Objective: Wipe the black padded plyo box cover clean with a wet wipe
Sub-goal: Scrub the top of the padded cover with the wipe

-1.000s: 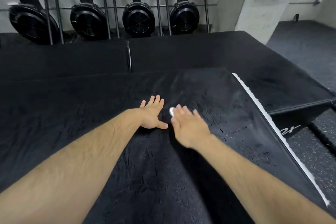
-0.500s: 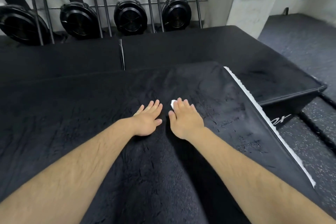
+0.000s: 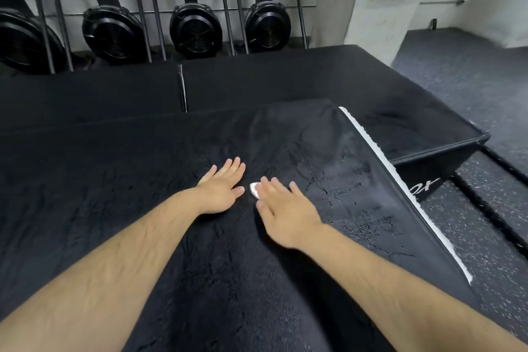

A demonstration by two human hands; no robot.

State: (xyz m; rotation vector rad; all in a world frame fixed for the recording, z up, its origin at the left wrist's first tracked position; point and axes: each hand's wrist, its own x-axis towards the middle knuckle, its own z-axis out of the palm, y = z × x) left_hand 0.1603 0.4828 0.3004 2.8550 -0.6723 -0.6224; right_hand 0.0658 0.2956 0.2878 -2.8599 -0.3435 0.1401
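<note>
White lettering (image 3: 427,187) on the lower black box (image 3: 445,161) at right reads "er" or "or"; the rest is hidden. Left hand (image 3: 221,191) lies flat with fingers straight on the black padded plyo box cover (image 3: 128,180). Right hand (image 3: 285,211) presses the small white wet wipe (image 3: 254,191) mid-cover with flat fingers. Hands were level 0.5 s ago; the right now sits nearer.

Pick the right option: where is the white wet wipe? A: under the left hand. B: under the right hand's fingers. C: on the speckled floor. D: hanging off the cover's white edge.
B: the wet wipe peeks out from under the right hand, whose flat fingers press it onto the black cover; the left hand rests flat beside it.
</note>
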